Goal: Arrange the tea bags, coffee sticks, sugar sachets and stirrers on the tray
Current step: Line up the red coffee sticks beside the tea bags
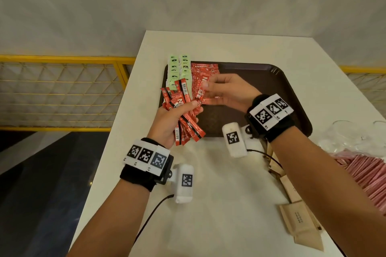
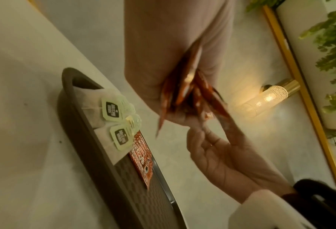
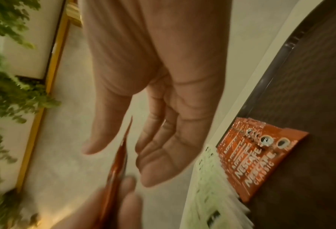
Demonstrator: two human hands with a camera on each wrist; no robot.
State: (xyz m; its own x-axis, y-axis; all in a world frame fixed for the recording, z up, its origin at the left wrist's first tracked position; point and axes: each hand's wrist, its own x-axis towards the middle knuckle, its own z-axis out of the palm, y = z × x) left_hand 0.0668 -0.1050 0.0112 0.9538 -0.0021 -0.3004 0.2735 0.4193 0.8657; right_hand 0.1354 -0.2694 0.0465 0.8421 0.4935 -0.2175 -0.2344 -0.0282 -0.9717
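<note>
Left hand (image 1: 167,120) grips loose fan of coffee sticks (image 1: 184,115) above tray (image 1: 277,92) near-left corner. Right hand (image 1: 226,89) relaxed, fingertips reaching bundle, holding nothing evident. Risk: splayed sticks slipping from grip, scattering over laid row (image 1: 205,75) and tea bags (image 1: 178,69).

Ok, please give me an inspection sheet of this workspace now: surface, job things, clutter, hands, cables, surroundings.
Surface: white table, brown tray on it.
Job things: tea bags and coffee sticks in rows on tray; pink sachets and brown packets on table at right.
Clutter: clear glasses.
Hands: left hand grips a stick bundle; right hand open, reaching to it.
Cables: black wrist cables.
Surroundings: yellow railing, white wall.
</note>
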